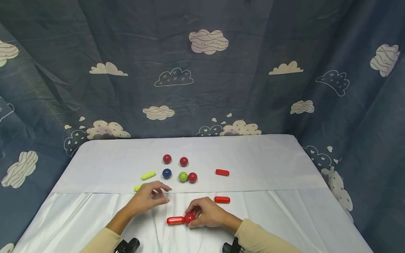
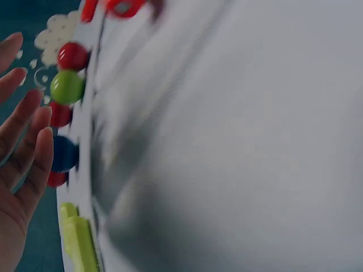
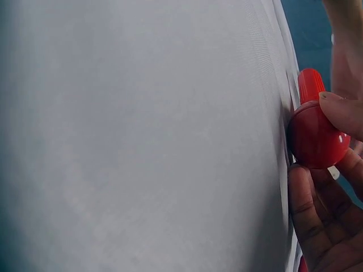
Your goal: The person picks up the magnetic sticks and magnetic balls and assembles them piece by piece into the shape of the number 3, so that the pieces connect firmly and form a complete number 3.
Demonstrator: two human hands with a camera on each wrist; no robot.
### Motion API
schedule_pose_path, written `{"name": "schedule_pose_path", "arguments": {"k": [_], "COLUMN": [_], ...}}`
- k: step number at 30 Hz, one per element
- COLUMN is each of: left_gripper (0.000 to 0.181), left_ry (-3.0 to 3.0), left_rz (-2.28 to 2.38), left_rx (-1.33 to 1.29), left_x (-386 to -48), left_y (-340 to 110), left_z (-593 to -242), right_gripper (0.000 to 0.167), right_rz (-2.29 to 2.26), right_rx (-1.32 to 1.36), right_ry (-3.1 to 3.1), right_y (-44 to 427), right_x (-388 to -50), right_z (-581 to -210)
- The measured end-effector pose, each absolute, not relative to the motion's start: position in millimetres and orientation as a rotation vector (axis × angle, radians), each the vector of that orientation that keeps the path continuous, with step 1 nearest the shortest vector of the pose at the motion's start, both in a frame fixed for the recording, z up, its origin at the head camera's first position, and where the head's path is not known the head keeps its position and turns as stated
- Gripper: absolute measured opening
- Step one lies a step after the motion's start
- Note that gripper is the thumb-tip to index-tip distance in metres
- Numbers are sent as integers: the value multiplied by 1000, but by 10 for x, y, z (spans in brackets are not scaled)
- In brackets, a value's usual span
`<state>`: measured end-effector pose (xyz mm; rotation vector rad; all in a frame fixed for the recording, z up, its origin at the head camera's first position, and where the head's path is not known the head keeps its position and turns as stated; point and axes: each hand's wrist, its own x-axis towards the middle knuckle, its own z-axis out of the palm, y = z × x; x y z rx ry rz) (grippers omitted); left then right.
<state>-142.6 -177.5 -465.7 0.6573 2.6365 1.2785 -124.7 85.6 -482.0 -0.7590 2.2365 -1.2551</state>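
My right hand [image 1: 209,212] holds a red ball [image 1: 189,218] between thumb and fingers, low over the white cloth. That ball meets the right end of a red stick [image 1: 175,220] lying on the table; the right wrist view shows the ball [image 3: 319,136] in front of the stick's ridged end [image 3: 310,85]. My left hand [image 1: 148,196] hovers to the left with nothing in it, its fingers spread and slightly bent. Beyond it lie two yellow-green sticks [image 1: 148,175], one partly hidden by the hand. In the left wrist view the left hand's fingers [image 2: 25,147] are straight and apart.
Farther back sit a blue ball [image 1: 166,173], a green ball [image 1: 182,176] touching a red ball [image 1: 192,177], and two more red balls [image 1: 167,159]. Two red sticks lie at the right, one farther off [image 1: 222,172] and one nearer [image 1: 222,199]. A cloud-patterned curtain [image 1: 240,91] hangs behind the table.
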Motion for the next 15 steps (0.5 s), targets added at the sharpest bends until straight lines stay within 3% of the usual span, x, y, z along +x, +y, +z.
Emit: {"name": "schedule_pose_path", "arguments": {"k": [7, 15], "left_gripper": [38, 44], "left_ry": [2760, 2756], "left_rz": [1266, 1224], "left_rx": [328, 185], "left_x": [-1831, -2052], "left_y": [-1736, -1661], "left_z": [-4587, -4674], "right_gripper": [28, 27], "right_rz": [-1267, -1257], "right_rx": [-740, -725], "right_ry": [2212, 2205], "right_y": [853, 836], "right_x": [-1243, -1238], "right_z": [-4824, -4806]}}
